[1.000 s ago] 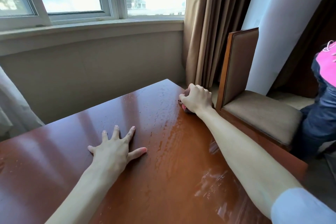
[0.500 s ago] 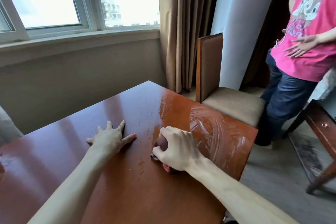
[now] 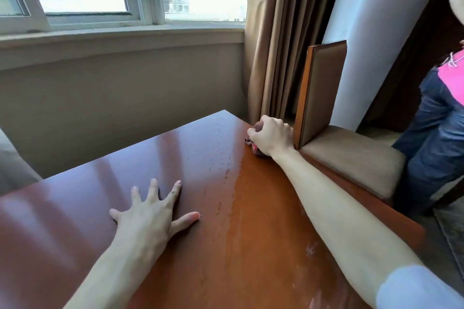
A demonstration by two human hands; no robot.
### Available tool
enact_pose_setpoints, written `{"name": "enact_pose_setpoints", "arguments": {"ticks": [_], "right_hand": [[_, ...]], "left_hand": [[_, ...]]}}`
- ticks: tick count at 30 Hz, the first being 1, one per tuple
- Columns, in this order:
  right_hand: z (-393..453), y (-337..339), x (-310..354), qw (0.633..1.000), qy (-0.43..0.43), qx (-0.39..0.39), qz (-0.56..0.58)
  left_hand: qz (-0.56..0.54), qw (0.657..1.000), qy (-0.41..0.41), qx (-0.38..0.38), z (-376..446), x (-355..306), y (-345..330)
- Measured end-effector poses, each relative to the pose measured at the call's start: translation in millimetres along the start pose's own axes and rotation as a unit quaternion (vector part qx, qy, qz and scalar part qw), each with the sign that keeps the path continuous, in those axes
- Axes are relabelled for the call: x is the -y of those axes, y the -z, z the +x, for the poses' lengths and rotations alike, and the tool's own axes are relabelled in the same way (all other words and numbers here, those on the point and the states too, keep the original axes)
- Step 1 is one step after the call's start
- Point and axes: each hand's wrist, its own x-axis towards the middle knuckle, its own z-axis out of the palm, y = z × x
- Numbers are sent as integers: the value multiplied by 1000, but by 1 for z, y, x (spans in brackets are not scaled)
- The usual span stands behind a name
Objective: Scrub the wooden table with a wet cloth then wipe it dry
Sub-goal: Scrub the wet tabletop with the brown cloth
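Observation:
The glossy reddish-brown wooden table point(image 3: 206, 246) fills the lower part of the view, and its right half shines wet. My right hand point(image 3: 272, 135) grips a small bunched cloth point(image 3: 254, 148) at the table's far right edge; only a pink and dark scrap shows under the fist. My left hand point(image 3: 153, 216) lies flat on the tabletop, fingers spread, near the middle left.
A wooden chair with a tan cushion point(image 3: 351, 158) stands close against the table's right edge. A person in a pink top and jeans point(image 3: 437, 133) stands at the far right. Curtains point(image 3: 283, 37) and a window wall lie behind the table.
My right hand has carried the cloth from the near middle of the table out to the far right edge. The left hand stays flat in place. The view has swung left.

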Motion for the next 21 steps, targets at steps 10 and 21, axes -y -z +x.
{"name": "enact_pose_setpoints", "arguments": {"ticks": [10,21], "right_hand": [[-105,44,24,997,62,52,-2],[-256,131,8,990,114,77,42]], "left_hand": [[-25,1000,-15,12,-4,1,16],[-127,971,-186,-82,-103,-39,18]]}}
